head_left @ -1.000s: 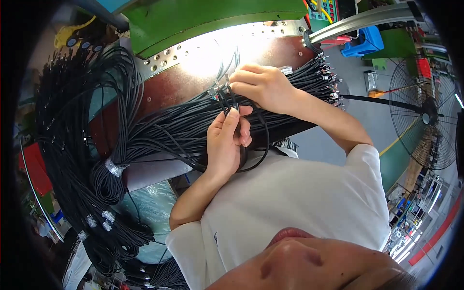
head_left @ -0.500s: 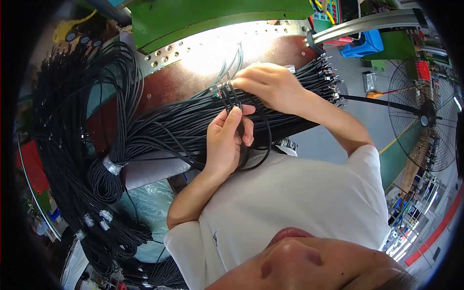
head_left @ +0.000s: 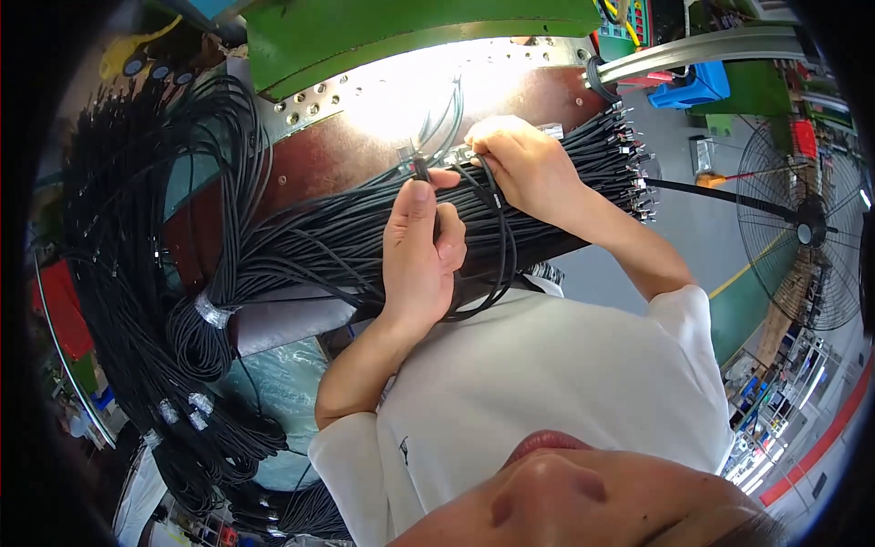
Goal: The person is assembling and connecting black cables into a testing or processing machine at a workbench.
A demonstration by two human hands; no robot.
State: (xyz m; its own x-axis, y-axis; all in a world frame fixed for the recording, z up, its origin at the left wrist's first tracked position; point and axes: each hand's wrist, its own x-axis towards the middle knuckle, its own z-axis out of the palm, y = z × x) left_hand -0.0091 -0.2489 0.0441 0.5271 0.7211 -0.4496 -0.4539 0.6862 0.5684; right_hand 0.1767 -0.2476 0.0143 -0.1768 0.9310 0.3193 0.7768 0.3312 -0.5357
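Over the cable pile [head_left: 319, 239] on the tabletop [head_left: 314, 153], the left hand [head_left: 417, 260] pinches a black cable end [head_left: 421, 170] between thumb and fingers. Versus a second ago, the right hand [head_left: 529, 164] sits further right, apart from the left; likely the ends are handled separately now. Held end points far, long axis roughly near-far. Right fingers bunched by a loose cable [head_left: 499, 202]; can't tell their grip.

Cable tip [head_left: 420, 168] at left grip [head_left: 419, 260] too small for detail, green housing [head_left: 419, 36] cut off
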